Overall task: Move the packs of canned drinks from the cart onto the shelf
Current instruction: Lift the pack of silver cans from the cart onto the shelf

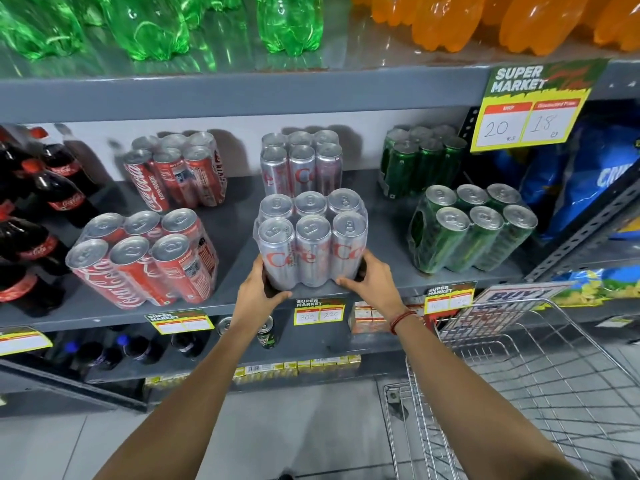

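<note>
Both hands clasp a shrink-wrapped silver 6-pack [311,242] at the front lip of the grey shelf [235,292]. The left hand [258,292] cups its lower left corner, fingers curled under the base and thumb up the side; the right hand [372,280] mirrors it on the lower right corner, fingers pressed together against the wrap. A red thread band [401,320] circles the right wrist. The pack stands upright, 2 rows of 3 cans, its base at the shelf edge — whether it fully rests there I cannot tell.

From that pack, a second silver pack [300,161] stands at 12 o'clock, near the back wall. At 9 o'clock a red cola 6-pack [142,258] tilts slightly, and another red pack [176,169] sits at 10 o'clock. A green 6-pack [471,226] stands at 3 o'clock, with a further green pack [420,157] at 2 o'clock. Dark cola bottles [38,209] crowd the shelf's left end.

The wire cart [519,368] stands at 4 o'clock — the part of its basket in view holds no packs. On the shelf above stand green bottles [156,26] and orange bottles [450,22]. A yellow price card [533,105] reading 20 and 18 hangs from that upper shelf's edge.
</note>
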Demonstrator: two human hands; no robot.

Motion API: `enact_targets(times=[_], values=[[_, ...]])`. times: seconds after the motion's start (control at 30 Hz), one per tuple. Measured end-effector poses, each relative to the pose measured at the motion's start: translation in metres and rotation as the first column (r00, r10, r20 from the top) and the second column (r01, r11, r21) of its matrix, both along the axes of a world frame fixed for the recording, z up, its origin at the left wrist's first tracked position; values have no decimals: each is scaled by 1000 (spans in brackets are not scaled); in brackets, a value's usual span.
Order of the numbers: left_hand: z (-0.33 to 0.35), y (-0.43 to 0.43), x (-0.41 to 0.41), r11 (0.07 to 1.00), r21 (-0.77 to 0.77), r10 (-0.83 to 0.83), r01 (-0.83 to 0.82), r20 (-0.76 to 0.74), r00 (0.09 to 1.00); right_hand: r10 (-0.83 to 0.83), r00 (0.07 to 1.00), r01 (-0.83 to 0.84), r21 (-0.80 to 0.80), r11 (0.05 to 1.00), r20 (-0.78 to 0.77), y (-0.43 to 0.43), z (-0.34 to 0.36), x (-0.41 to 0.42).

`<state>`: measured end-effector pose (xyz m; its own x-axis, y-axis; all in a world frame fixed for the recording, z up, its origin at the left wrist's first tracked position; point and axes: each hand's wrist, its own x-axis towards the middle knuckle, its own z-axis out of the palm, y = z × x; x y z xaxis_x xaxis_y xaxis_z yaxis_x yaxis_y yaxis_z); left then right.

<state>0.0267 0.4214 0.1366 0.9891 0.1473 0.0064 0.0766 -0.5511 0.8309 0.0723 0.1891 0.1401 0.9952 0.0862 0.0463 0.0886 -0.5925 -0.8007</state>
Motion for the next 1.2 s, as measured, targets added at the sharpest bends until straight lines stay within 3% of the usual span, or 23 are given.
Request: enact_targets(times=[0.7, 1.07, 1.2], values=[[-8, 2, 1, 999, 36, 21, -21, 14, 1000, -15, 1000, 14, -68, 998, -18, -1, -3, -9], [-9, 2, -1, 998, 68, 16, -17, 10, 1000, -4, 1000, 4, -5, 1000, -19, -2, -6, -12], [-4, -21, -16, 988, 61, 137, -142, 84, 987, 11, 1000, -9, 60, 998, -30, -5, 0, -18]])
